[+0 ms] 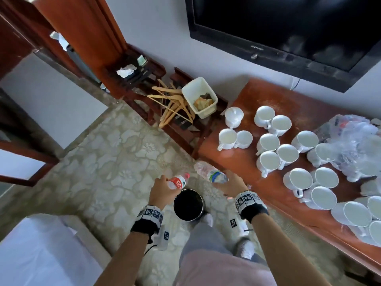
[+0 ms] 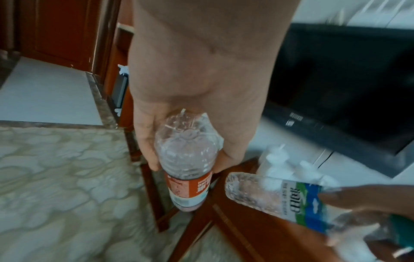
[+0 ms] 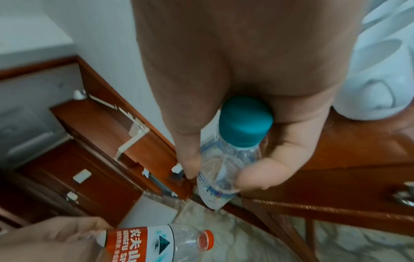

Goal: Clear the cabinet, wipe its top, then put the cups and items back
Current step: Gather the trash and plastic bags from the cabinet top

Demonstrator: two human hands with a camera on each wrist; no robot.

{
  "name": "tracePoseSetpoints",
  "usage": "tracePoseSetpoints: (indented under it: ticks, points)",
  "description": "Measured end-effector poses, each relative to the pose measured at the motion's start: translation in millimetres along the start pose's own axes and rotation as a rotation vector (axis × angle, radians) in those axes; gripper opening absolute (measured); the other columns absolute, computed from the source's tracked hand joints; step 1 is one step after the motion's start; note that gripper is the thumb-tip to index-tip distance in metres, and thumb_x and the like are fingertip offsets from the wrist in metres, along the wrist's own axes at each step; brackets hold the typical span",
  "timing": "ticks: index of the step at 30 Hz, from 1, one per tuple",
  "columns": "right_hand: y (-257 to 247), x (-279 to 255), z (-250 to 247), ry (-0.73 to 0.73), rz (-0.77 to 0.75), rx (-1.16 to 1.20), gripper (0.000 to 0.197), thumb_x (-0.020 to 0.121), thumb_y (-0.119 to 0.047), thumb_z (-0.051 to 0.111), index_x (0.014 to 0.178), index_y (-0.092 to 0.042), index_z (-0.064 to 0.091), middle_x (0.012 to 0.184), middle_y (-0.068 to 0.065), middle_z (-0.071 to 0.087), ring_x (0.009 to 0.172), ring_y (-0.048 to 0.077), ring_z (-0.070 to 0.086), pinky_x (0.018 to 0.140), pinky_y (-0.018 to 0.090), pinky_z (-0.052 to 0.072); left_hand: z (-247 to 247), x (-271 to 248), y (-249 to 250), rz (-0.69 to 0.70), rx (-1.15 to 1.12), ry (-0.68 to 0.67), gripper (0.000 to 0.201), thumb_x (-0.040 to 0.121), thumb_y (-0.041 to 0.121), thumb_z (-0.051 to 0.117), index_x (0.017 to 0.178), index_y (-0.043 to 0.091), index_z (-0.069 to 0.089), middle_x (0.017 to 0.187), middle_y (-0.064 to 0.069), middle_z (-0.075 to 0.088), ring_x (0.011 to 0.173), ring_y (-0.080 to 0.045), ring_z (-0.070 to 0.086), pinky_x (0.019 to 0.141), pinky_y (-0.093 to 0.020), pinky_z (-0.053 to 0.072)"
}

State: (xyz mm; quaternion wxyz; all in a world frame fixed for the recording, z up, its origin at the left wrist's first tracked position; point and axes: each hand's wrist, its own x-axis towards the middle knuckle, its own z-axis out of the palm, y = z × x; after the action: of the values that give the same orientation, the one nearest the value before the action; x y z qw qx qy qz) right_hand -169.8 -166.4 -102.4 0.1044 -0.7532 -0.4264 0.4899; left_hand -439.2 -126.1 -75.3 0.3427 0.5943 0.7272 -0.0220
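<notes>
Two bottles held over the floor, above a dark bin [image 1: 188, 204]: red-label bottle [image 1: 179, 181] gripped by left hand [image 1: 162, 189], fingers curled round its base end; green-cap bottle [image 1: 211, 173] gripped by right hand [image 1: 231, 184], fingers wrapped near the cap. Many white cups [image 1: 268, 159] upside down across the cabinet [image 1: 247, 159] top, plastic bag [image 1: 354, 141] toward its far right edge.
</notes>
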Motion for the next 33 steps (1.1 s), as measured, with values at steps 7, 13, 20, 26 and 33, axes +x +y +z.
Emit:
tracePoseSetpoints:
  ticks: [7, 13, 20, 26, 33]
  points:
    - [-13, 57, 91, -0.157, 0.224, -0.169, 0.085, 0.080, -0.049, 0.081, 0.139, -0.002, 0.041, 0.121, 0.013, 0.062, 0.096, 0.027, 0.062, 0.073, 0.032, 0.047, 22, 60, -64, -0.028, 0.090, -0.152, 0.071, 0.086, 0.041, 0.073, 0.139, 0.007, 0.041, 0.133, -0.016, 0.053, 0.121, -0.038, 0.059, 0.096, -0.040, 0.050]
    - [6, 104, 175, -0.304, 0.325, -0.289, 0.094, 0.079, -0.059, 0.076, 0.145, -0.003, 0.039, 0.134, 0.017, 0.059, 0.114, 0.034, 0.065, 0.083, 0.038, 0.054, 45, 82, -115, -0.038, 0.161, -0.204, 0.062, 0.088, 0.038, 0.071, 0.134, 0.008, 0.043, 0.128, -0.014, 0.053, 0.111, -0.036, 0.063, 0.086, -0.039, 0.053]
    - [24, 141, 217, -0.431, 0.273, -0.312, 0.082, 0.092, -0.049, 0.069, 0.154, -0.007, 0.035, 0.155, 0.015, 0.044, 0.138, 0.033, 0.047, 0.106, 0.037, 0.042, 85, 98, -145, -0.084, 0.223, -0.253, 0.070, 0.088, 0.039, 0.075, 0.140, 0.008, 0.039, 0.132, -0.013, 0.050, 0.113, -0.035, 0.064, 0.084, -0.039, 0.053]
    - [22, 132, 185, -0.419, 0.228, -0.364, 0.053, 0.105, -0.032, 0.050, 0.153, -0.010, 0.039, 0.158, 0.012, 0.040, 0.144, 0.031, 0.040, 0.110, 0.032, 0.034, 118, 114, -138, -0.124, 0.235, -0.323, 0.073, 0.086, 0.037, 0.076, 0.142, 0.009, 0.038, 0.138, -0.012, 0.048, 0.123, -0.033, 0.059, 0.097, -0.040, 0.052]
    - [41, 128, 124, -0.232, 0.198, -0.292, 0.053, 0.102, -0.041, 0.055, 0.148, -0.015, 0.048, 0.148, 0.008, 0.053, 0.133, 0.026, 0.052, 0.107, 0.034, 0.042, 168, 153, -127, -0.125, 0.290, -0.391, 0.082, 0.085, 0.037, 0.077, 0.147, 0.007, 0.031, 0.144, -0.014, 0.044, 0.125, -0.036, 0.058, 0.100, -0.042, 0.052]
